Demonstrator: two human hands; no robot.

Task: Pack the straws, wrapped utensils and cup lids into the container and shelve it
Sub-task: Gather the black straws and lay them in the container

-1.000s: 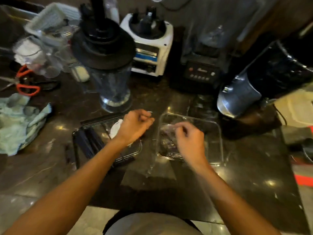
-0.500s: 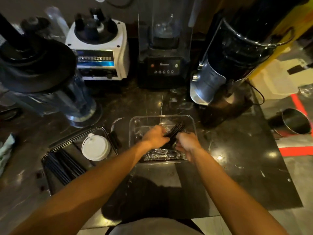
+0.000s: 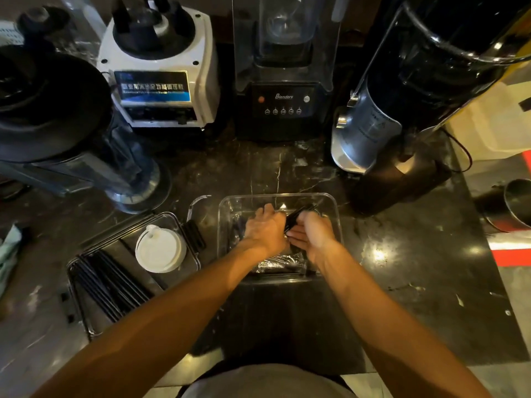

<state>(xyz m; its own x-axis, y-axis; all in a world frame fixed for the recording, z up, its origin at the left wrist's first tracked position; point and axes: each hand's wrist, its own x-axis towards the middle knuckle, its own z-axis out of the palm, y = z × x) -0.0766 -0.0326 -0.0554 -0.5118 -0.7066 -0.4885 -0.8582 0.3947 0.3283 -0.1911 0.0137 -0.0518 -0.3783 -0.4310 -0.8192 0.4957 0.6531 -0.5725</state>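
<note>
A clear plastic container stands on the dark counter in front of me. Both hands are inside it. My left hand and my right hand together hold a bundle of black straws slanting toward the far right corner. Wrapped utensils in shiny film lie along the container's near wall. To the left, a clear tray holds several more black straws and white cup lids.
A blender jar with black lid, a white blender base, a black blender and a dark grinder line the back. A steel pot sits at the right edge. A green cloth lies far left.
A second ago my left hand was over the tray and my right in the container. Now both hands hold straws inside the container, lowered slightly since half a second ago.
</note>
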